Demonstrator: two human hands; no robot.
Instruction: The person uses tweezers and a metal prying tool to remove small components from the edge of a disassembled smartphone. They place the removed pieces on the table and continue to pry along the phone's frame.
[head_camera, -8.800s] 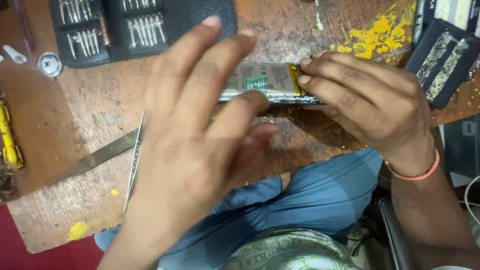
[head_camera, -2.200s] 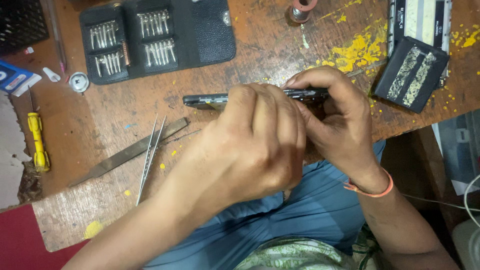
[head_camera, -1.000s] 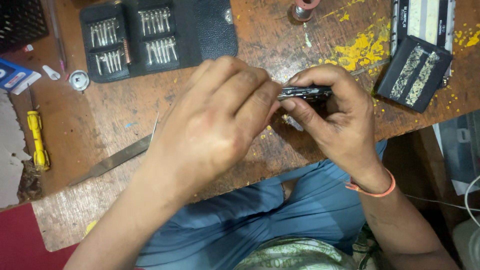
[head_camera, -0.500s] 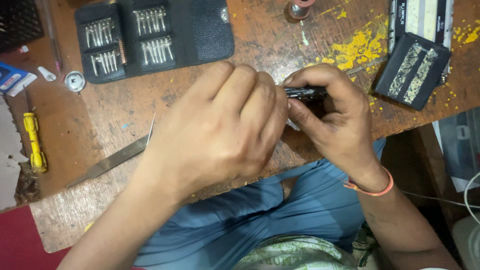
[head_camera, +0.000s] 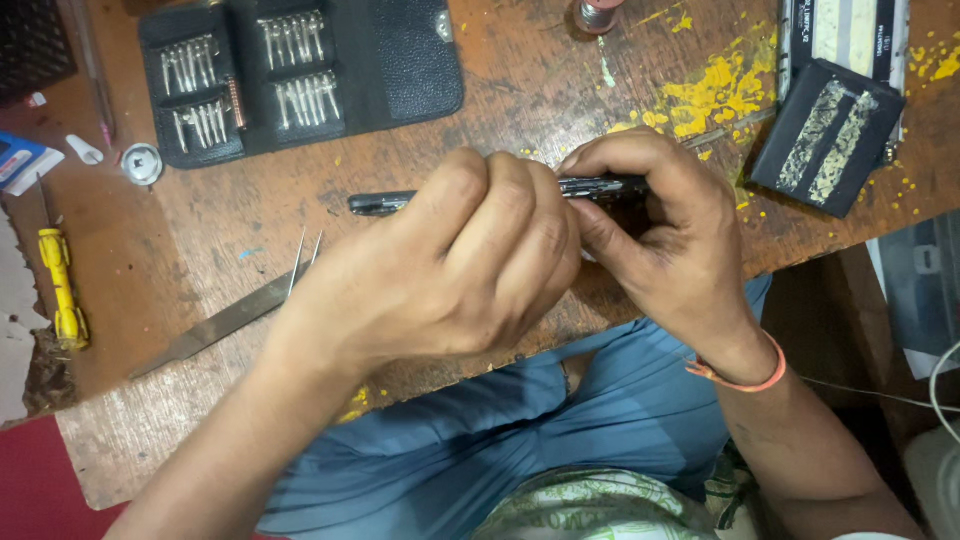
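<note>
Slim dark phone (head_camera: 385, 203), held edge-on and horizontal above the bench centre, its 9 o'clock end exposed.

Worn wooden table (head_camera: 520, 90): brown top, scratched and stained, fills the upper two thirds of the frame; near edge runs diagonally from lower left to mid right. Yellow paint splashes (head_camera: 715, 90) at upper right, smaller specks scattered toward the right edge and along the lower left edge. Pale, bare-worn patch of wood (head_camera: 140, 440) at the lower left corner of the top. Red surface (head_camera: 40, 480) at the bottom left of the frame, below the table. Dark floor area (head_camera: 840, 320) at right, under the table edge. Lighting: even, soft, no hard shadows.
</note>
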